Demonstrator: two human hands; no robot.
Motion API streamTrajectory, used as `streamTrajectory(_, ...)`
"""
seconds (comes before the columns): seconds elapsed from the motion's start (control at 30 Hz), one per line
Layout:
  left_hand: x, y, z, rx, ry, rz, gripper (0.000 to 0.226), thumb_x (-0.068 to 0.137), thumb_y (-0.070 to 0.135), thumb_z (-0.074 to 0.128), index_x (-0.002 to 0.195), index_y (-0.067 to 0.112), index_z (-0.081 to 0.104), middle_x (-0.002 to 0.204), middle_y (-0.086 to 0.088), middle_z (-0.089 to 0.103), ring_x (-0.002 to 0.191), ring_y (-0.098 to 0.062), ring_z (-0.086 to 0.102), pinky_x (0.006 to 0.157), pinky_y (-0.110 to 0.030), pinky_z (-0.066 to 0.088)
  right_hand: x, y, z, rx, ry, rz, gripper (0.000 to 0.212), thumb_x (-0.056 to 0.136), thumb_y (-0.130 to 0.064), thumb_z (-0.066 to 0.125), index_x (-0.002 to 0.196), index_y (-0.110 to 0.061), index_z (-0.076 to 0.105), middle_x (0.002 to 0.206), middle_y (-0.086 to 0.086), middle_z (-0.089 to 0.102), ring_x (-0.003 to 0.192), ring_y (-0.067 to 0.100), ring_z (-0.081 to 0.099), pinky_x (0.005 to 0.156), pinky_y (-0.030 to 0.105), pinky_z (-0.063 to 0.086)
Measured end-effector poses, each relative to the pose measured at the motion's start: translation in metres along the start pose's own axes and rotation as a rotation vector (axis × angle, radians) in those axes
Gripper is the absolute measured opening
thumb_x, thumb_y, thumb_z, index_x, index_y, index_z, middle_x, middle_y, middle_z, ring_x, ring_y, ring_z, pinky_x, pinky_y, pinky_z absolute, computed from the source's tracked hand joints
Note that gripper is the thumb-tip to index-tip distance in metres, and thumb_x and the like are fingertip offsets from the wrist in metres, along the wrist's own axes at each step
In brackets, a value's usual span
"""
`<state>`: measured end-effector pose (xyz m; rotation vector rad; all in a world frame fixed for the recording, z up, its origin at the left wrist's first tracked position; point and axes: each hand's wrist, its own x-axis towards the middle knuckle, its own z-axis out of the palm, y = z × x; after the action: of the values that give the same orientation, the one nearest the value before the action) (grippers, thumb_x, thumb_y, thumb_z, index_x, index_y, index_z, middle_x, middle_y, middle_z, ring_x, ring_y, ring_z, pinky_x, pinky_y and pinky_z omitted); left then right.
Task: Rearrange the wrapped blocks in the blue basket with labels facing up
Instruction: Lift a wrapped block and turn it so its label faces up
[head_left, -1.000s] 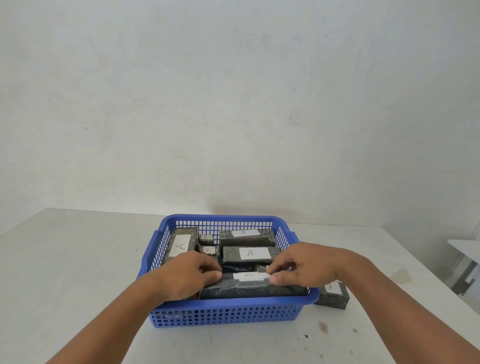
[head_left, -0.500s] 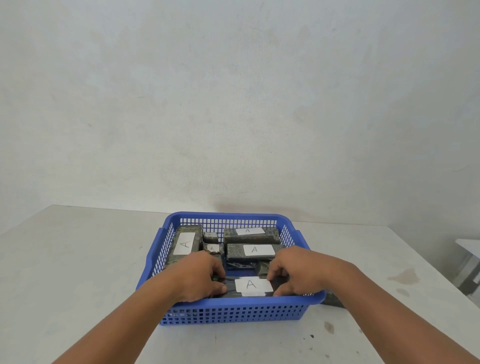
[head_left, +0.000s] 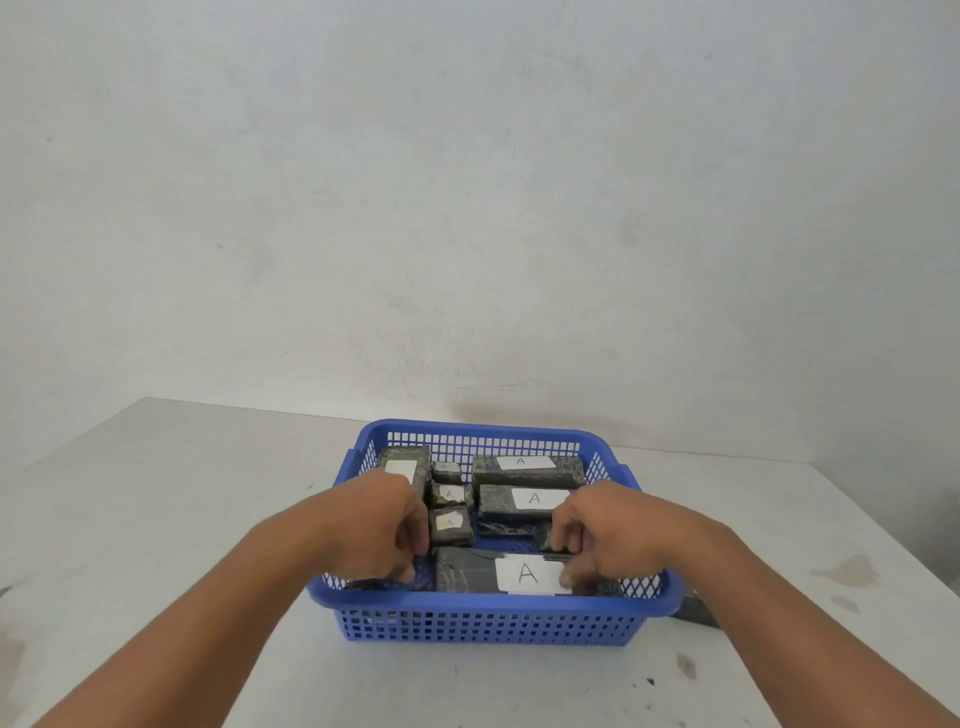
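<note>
Basket, blue, lower centre: 7 visible wrapped blocks; left hand and right hand grasp front block, label "A" up.

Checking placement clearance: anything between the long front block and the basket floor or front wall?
Nothing visible. The long black wrapped block, label up, lies along the blue plastic basket's front wall, left hand and right hand on its ends. Underneath is hidden.

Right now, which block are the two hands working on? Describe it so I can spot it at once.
Find the blue basket on the table. Along its near wall lies a long dark wrapped block, with the left hand and right hand at its two ends. It is darker than the mottled blocks behind, and its white label with an A is the nearest one.
</note>
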<state>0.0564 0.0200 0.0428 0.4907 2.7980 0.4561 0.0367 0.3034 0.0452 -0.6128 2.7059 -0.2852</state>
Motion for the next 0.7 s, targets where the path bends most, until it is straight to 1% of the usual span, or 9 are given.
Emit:
streamTrajectory(0.07, -0.005, -0.001, -0.002, 0.080, -0.047, -0.006, 0.023, 0.080, 0.015, 0.075, 0.101, 0.023, 0.075, 0.090, 0.013, 0.073, 0.082, -0.003, 0.066, 0.066, -0.011, 0.046, 0.003, -0.008, -0.002, 0.082, 0.064, -0.056, 0.016, 0.086, -0.030, 0.075, 0.101, -0.027, 0.068, 0.090, -0.012, 0.070, 0.081, 0.003, 0.067, 0.068, 0.013, 0.048)
streamTrajectory(0.13, -0.007, 0.001, -0.001, 0.159, -0.090, 0.006, 0.026, 0.083, 0.012, 0.070, 0.107, 0.022, 0.075, 0.101, 0.008, 0.075, 0.092, -0.011, 0.067, 0.076, -0.019, 0.051, 0.008, -0.023, 0.000, 0.154, 0.111, -0.122, 0.010, 0.090, -0.025, 0.071, 0.100, -0.026, 0.071, 0.086, -0.013, 0.070, 0.077, -0.002, 0.066, 0.064, 0.011, 0.047)
streamTrajectory(0.2, -0.006, 0.003, 0.001, 0.206, -0.124, 0.015, 0.033, 0.085, 0.007, 0.063, 0.112, 0.023, 0.074, 0.108, 0.005, 0.074, 0.098, -0.017, 0.067, 0.085, -0.027, 0.054, 0.014, -0.040, 0.006, 0.215, 0.124, -0.190, 0.008, 0.092, -0.024, 0.069, 0.098, -0.026, 0.073, 0.082, -0.017, 0.070, 0.074, -0.008, 0.064, 0.062, 0.008, 0.046)
streamTrajectory(0.27, -0.005, 0.004, 0.001, 0.221, -0.152, 0.019, 0.035, 0.087, 0.006, 0.060, 0.113, 0.024, 0.074, 0.110, 0.004, 0.073, 0.099, -0.019, 0.066, 0.089, -0.030, 0.055, 0.022, -0.057, 0.013, 0.250, 0.122, -0.243, 0.009, 0.092, -0.024, 0.069, 0.098, -0.026, 0.075, 0.081, -0.019, 0.069, 0.074, -0.009, 0.063, 0.062, 0.007, 0.046)
streamTrajectory(0.4, -0.006, 0.001, -0.001, 0.187, -0.201, 0.073, 0.030, 0.089, 0.008, 0.060, 0.109, 0.024, 0.075, 0.108, 0.006, 0.075, 0.096, -0.014, 0.066, 0.082, -0.024, 0.052, 0.035, -0.074, 0.024, 0.314, 0.148, -0.263, 0.009, 0.091, -0.022, 0.069, 0.097, -0.027, 0.075, 0.077, -0.019, 0.067, 0.069, -0.007, 0.063, 0.061, 0.007, 0.045)
streamTrajectory(0.47, -0.009, -0.002, -0.002, 0.168, -0.187, 0.080, 0.029, 0.090, 0.010, 0.058, 0.110, 0.023, 0.075, 0.108, 0.006, 0.075, 0.096, -0.013, 0.065, 0.082, -0.023, 0.051, 0.038, -0.077, 0.029, 0.327, 0.148, -0.247, 0.010, 0.091, -0.022, 0.069, 0.097, -0.027, 0.075, 0.077, -0.019, 0.068, 0.069, -0.008, 0.063, 0.060, 0.006, 0.045)
streamTrajectory(0.57, -0.013, -0.005, -0.002, 0.170, -0.131, 0.081, 0.026, 0.092, 0.015, 0.056, 0.110, 0.020, 0.074, 0.106, 0.004, 0.074, 0.096, -0.016, 0.065, 0.080, -0.025, 0.051, 0.040, -0.078, 0.035, 0.307, 0.118, -0.231, 0.013, 0.092, -0.022, 0.068, 0.101, -0.025, 0.075, 0.088, -0.013, 0.073, 0.076, -0.005, 0.065, 0.064, 0.007, 0.048)
streamTrajectory(0.63, -0.015, -0.005, -0.001, 0.198, -0.086, 0.091, 0.026, 0.092, 0.015, 0.053, 0.109, 0.020, 0.073, 0.104, 0.003, 0.074, 0.093, -0.016, 0.065, 0.080, -0.027, 0.053, 0.040, -0.079, 0.038, 0.301, 0.105, -0.217, 0.018, 0.095, -0.018, 0.062, 0.106, -0.026, 0.074, 0.095, -0.013, 0.073, 0.080, -0.005, 0.065, 0.065, 0.008, 0.048)
streamTrajectory(0.7, -0.018, -0.003, -0.002, 0.225, -0.037, 0.100, 0.028, 0.093, 0.012, 0.050, 0.110, 0.020, 0.072, 0.104, 0.002, 0.073, 0.091, -0.015, 0.065, 0.076, -0.024, 0.052, 0.040, -0.080, 0.040, 0.336, 0.115, -0.199, 0.024, 0.097, -0.015, 0.056, 0.109, -0.027, 0.073, 0.096, -0.014, 0.072, 0.082, -0.007, 0.065, 0.067, 0.008, 0.047)
